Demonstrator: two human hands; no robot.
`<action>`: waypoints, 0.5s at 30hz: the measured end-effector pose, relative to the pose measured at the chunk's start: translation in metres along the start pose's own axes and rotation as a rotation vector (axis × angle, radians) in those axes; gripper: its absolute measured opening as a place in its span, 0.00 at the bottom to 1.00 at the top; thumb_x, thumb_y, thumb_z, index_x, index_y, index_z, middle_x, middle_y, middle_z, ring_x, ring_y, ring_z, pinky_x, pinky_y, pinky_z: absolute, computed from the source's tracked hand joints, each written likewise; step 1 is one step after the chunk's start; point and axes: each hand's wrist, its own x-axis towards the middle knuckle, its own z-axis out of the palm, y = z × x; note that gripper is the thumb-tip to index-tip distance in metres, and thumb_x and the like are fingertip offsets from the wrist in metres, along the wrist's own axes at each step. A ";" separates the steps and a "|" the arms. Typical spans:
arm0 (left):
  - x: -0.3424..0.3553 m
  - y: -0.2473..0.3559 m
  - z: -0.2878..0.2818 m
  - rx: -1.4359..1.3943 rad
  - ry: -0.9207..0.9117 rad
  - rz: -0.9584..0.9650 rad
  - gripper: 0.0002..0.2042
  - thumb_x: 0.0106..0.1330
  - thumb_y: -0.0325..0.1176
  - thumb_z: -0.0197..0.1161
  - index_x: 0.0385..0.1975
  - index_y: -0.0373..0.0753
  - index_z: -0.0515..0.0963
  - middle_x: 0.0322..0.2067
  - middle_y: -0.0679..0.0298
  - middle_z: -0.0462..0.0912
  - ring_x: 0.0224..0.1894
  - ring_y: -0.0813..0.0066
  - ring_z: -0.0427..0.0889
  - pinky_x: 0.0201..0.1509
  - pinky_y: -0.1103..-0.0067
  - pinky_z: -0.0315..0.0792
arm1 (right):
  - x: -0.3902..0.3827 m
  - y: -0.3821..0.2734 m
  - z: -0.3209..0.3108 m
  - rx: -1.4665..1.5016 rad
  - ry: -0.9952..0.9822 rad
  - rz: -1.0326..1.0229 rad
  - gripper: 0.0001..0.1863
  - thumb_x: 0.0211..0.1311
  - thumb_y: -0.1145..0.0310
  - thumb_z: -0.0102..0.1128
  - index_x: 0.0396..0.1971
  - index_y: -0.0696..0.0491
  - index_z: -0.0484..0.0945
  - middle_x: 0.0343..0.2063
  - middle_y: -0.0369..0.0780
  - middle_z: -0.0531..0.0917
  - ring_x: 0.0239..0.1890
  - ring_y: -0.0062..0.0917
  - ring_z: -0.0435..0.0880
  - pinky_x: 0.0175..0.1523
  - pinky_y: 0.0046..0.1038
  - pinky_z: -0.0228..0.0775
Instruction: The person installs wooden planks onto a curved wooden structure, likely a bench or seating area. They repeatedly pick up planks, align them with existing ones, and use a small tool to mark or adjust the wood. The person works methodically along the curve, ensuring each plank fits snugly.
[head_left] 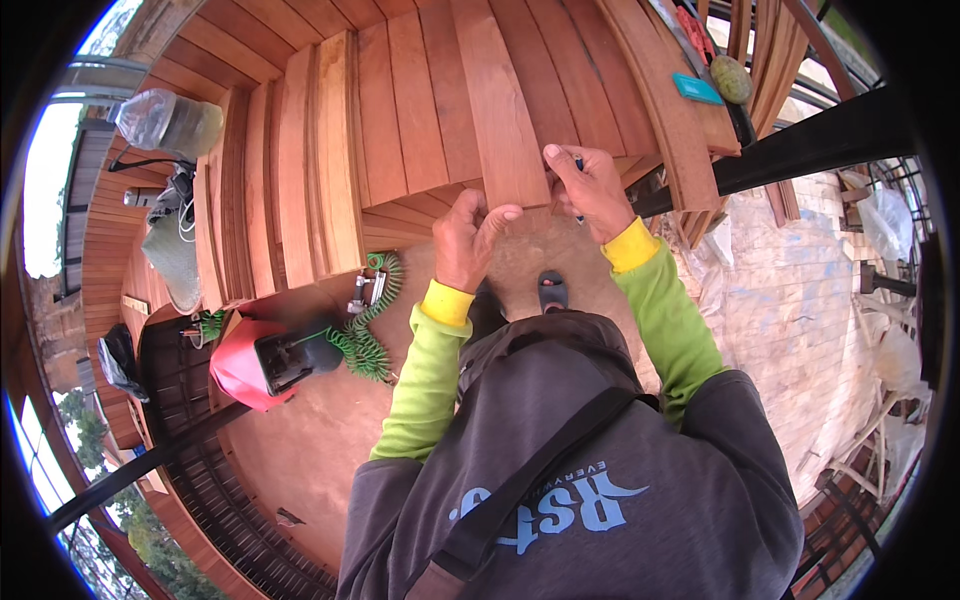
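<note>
A loose reddish wooden board (pixel 502 115) lies lengthwise over the planks, its near end jutting toward me. My left hand (pixel 468 240) grips that end at its left corner, thumb on top and fingers curled beneath, partly hidden. At the right corner is my right hand (pixel 592 192), closed around a slim dark-blue pen (pixel 579 165) that points up between thumb and fingers. Its fingertips are close to the board's right edge; whether they press on it I cannot tell. Under the board runs a surface of fitted wooden planks (pixel 415 110).
Several boards (pixel 292 170) are stacked at left, near a clear plastic jug (pixel 175 122). Below them lie a green coiled hose (pixel 362 345) and a red machine housing (pixel 240 365). At right are a teal box (pixel 697 88), a greenish oval object (pixel 731 79) and a black beam (pixel 810 140).
</note>
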 end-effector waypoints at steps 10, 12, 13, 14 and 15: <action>0.011 0.025 -0.004 -0.029 0.029 -0.012 0.21 0.54 0.45 0.69 0.20 0.33 0.69 0.13 0.61 0.67 0.17 0.78 0.63 0.20 0.81 0.63 | 0.004 -0.022 0.006 -0.007 -0.001 0.029 0.15 0.63 0.59 0.56 0.31 0.59 0.77 0.18 0.30 0.73 0.13 0.09 0.62 0.15 0.15 0.48; 0.015 0.029 -0.003 0.000 0.041 0.102 0.20 0.56 0.45 0.68 0.24 0.32 0.73 0.15 0.66 0.71 0.18 0.84 0.66 0.20 0.83 0.63 | 0.008 -0.021 0.007 0.014 -0.027 0.034 0.15 0.62 0.58 0.57 0.27 0.57 0.77 0.18 0.31 0.73 0.14 0.11 0.65 0.15 0.18 0.51; 0.016 0.031 -0.003 0.015 0.048 0.160 0.19 0.57 0.46 0.67 0.26 0.32 0.75 0.16 0.68 0.73 0.18 0.87 0.67 0.20 0.84 0.63 | 0.009 -0.021 0.009 0.048 -0.016 0.043 0.15 0.62 0.58 0.57 0.27 0.56 0.77 0.18 0.31 0.73 0.14 0.11 0.65 0.15 0.18 0.50; 0.016 0.033 -0.003 0.004 0.032 0.126 0.19 0.58 0.46 0.66 0.26 0.32 0.75 0.16 0.68 0.74 0.19 0.87 0.68 0.21 0.84 0.64 | 0.010 -0.022 0.012 0.081 -0.006 0.051 0.14 0.61 0.58 0.57 0.27 0.56 0.77 0.17 0.31 0.73 0.14 0.11 0.66 0.14 0.18 0.50; 0.014 0.034 -0.004 -0.007 0.019 0.091 0.19 0.60 0.46 0.65 0.27 0.32 0.75 0.17 0.67 0.74 0.20 0.86 0.69 0.21 0.85 0.64 | 0.010 -0.022 0.014 0.115 0.002 0.059 0.14 0.61 0.59 0.56 0.27 0.55 0.77 0.17 0.30 0.72 0.14 0.12 0.66 0.14 0.17 0.50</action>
